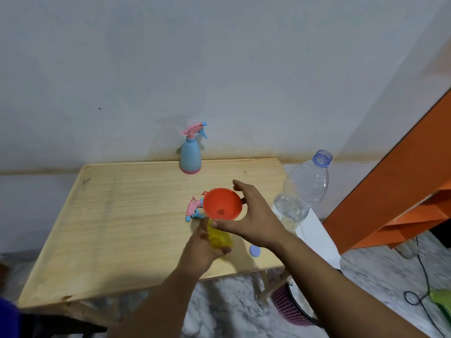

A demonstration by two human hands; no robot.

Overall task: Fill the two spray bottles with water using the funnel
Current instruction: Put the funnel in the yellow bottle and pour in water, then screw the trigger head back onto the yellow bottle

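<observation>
While left hand [203, 245] grips yellow bottle [218, 237], funnel [222, 204] atop, right hand [253, 215] steadying

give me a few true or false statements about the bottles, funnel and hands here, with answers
1. The red funnel sits at the mouth of the yellow bottle. True.
2. The blue spray bottle has its sprayer top off. False: its pink sprayer is on; a separate sprayer head lies on the table.
3. The left hand grips the yellow bottle. True.
4. The clear water bottle is capped. False: its mouth is open, and a blue cap lies on the table.
5. The right hand holds the clear water bottle. False: its fingers are at the funnel's rim.
</observation>
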